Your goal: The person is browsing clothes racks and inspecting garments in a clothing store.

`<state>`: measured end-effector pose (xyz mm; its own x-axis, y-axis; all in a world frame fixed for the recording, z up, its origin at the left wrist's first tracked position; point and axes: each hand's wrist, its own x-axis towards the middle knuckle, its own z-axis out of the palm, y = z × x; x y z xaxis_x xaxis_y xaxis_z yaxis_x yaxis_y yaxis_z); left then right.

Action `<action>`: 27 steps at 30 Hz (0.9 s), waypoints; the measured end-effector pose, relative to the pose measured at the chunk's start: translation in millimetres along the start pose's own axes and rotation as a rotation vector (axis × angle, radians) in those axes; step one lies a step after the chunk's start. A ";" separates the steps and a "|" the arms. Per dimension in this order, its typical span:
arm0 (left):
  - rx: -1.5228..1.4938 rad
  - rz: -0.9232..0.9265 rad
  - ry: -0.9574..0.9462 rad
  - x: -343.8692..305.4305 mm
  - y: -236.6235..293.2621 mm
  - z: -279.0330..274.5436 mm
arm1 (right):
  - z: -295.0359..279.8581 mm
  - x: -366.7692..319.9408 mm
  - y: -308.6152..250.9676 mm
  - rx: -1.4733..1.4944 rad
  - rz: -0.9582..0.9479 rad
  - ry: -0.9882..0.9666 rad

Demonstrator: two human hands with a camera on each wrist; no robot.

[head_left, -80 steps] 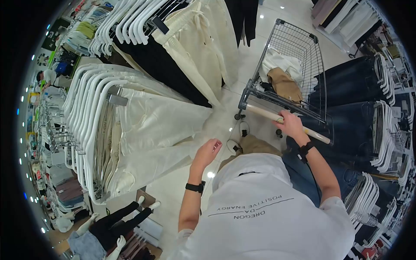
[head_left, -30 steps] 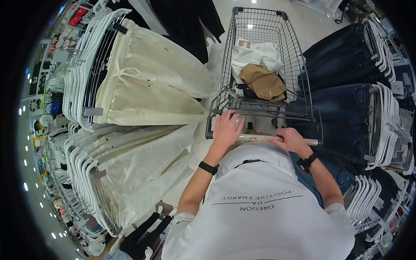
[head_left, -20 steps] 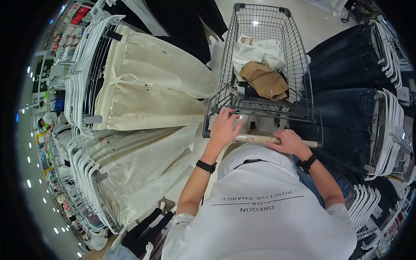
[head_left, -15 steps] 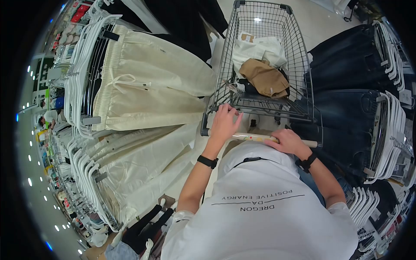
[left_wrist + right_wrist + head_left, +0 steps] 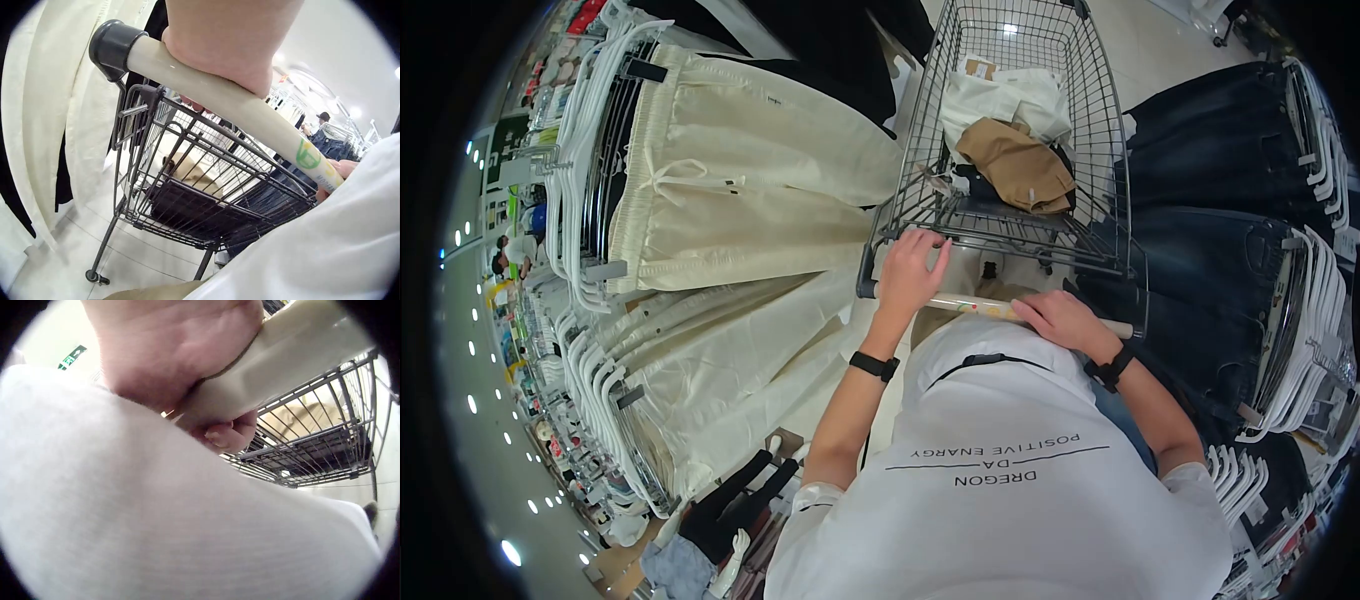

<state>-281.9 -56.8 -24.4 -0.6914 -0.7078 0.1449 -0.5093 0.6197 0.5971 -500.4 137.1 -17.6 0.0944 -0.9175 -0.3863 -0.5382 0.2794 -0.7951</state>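
Note:
A wire shopping cart (image 5: 1100, 150) stands straight ahead of me between two clothes racks. My left hand (image 5: 908, 272) lies over the left end of its cream handle bar (image 5: 975, 305), palm on the bar (image 5: 250, 115), fingers stretched forward to the basket's rear wires. My right hand (image 5: 1060, 320) grips the bar farther right; in the right wrist view its fingers (image 5: 228, 434) curl under the bar (image 5: 300, 356). Inside the basket lie a white garment (image 5: 1005, 100), a tan garment (image 5: 1015, 165) and a dark item (image 5: 980, 190).
Cream trousers (image 5: 740, 200) on white hangers fill the rack close on the left, touching the cart's side. Dark jeans (image 5: 1220, 150) on hangers crowd the right. Black garments (image 5: 820, 40) hang ahead on the left. A small mannequin (image 5: 720, 500) stands low on the left. Pale floor tiles lie beyond the cart.
My left hand, free in the air 2.7 s ago, now lies on the handle bar. The cart has swung from angled right to straight ahead and moved slightly forward along the aisle.

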 end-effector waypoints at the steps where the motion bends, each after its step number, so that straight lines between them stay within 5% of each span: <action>1: 0.004 -0.030 0.020 0.6 2.2 -1.2 | 0.7 0.8 1.7 0.015 -0.008 -0.002; 27: 0.066 -0.093 0.138 5.3 -4.7 -8.4 | -1.6 3.5 -7.8 -0.067 -0.084 -0.063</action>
<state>-278.8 -66.4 -19.8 -0.5653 -0.8000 0.2010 -0.6033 0.5671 0.5607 -497.1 131.3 -12.0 0.1926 -0.9168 -0.3499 -0.5810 0.1808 -0.7936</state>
